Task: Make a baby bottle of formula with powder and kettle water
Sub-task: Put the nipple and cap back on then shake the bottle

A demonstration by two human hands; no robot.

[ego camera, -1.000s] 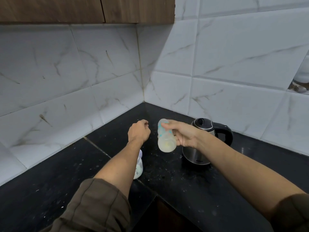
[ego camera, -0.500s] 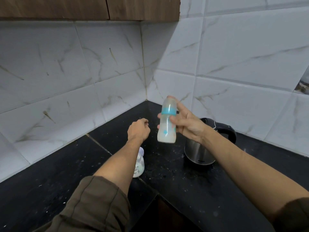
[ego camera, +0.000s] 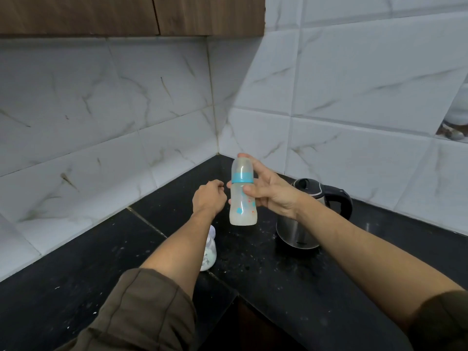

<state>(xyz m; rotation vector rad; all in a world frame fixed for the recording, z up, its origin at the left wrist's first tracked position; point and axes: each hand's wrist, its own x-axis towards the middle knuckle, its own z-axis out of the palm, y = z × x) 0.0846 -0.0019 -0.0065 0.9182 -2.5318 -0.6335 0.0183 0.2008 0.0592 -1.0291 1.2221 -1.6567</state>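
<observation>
I held the baby bottle (ego camera: 242, 196) upright in my right hand (ego camera: 272, 196), lifted clear of the black counter (ego camera: 278, 287). My thumb lay across the front of its body just under the blue collar, my forefinger reached up behind the clear cap to its top, and my other fingers wrapped round the far side. The bottle was translucent, with small coloured marks on its side and a pale, milky fill that looked thickest towards the base. It hung just right of my left hand (ego camera: 209, 198) and left of the kettle (ego camera: 311, 216), in front of the far corner where the 2 tiled walls (ego camera: 354, 84) met.

My left hand hovered above the counter beside the bottle, apart from it, its fingers curled into a loose fist with its back towards me and nothing showing in it.

The steel kettle stood on the counter to the right, its black lid down and its black handle pointing right; my right wrist crossed in front of it. A small white container (ego camera: 209, 257) stood on the counter nearer to me, mostly hidden behind my left forearm. Brown sleeves (ego camera: 141, 312) covered both my arms above the elbow. Wooden cabinets (ego camera: 126, 13) ran along the top above the left wall.
</observation>
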